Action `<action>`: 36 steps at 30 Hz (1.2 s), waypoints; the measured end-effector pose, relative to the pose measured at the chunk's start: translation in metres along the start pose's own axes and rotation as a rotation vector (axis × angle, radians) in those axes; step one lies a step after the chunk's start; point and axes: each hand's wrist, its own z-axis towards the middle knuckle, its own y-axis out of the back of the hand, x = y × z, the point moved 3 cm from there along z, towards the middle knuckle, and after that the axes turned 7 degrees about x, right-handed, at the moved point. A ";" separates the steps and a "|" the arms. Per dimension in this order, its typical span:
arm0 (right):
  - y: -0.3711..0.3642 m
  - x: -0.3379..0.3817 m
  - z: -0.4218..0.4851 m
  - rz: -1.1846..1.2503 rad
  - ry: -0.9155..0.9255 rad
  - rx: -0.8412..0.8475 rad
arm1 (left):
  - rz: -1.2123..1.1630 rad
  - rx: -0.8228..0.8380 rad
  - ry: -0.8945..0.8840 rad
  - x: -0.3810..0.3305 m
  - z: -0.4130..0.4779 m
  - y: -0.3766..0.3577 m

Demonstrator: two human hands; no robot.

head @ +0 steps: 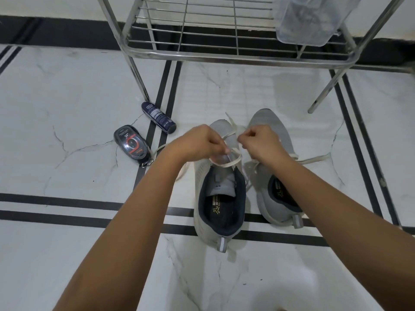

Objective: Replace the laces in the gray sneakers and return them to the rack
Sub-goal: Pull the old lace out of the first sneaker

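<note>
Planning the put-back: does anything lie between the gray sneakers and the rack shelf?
Nothing visible does. Bare floor runs from the sneakers to the rack. The bottle and polish case lie off left; a clear container takes the shelf's right end.

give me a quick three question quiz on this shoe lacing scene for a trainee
1. True or false: the left hand and right hand both pinch the white lace.
2. Relative to the steel rack, the gray sneakers are: A on it; B on the floor before it; C hanging from it.
3. Fill in: the dark bottle lies on its ___.
Key: 1 true; 2 B; 3 side.
</note>
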 end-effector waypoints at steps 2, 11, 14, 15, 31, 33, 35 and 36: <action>-0.012 0.002 -0.003 -0.125 0.040 0.096 | 0.160 -0.211 0.080 0.017 0.009 0.005; -0.048 0.009 0.002 -0.565 0.023 0.128 | 0.652 -0.312 0.154 0.036 0.023 -0.017; -0.047 0.003 0.005 -0.447 -0.020 0.151 | 0.719 -0.371 0.115 0.039 0.017 -0.017; -0.045 0.000 0.006 -0.358 -0.020 0.160 | 0.699 -0.405 0.113 0.041 0.015 -0.016; -0.031 -0.006 0.000 -0.040 -0.047 0.054 | 0.808 -0.287 0.005 0.011 0.034 -0.028; -0.031 -0.008 0.002 -0.016 -0.063 0.037 | 0.765 -0.320 -0.018 0.010 0.036 -0.028; -0.030 -0.010 0.003 0.002 -0.081 0.036 | 0.698 -0.333 -0.047 0.011 0.037 -0.031; -0.029 -0.010 0.003 0.015 -0.088 0.038 | 0.651 -0.339 -0.065 0.013 0.036 -0.032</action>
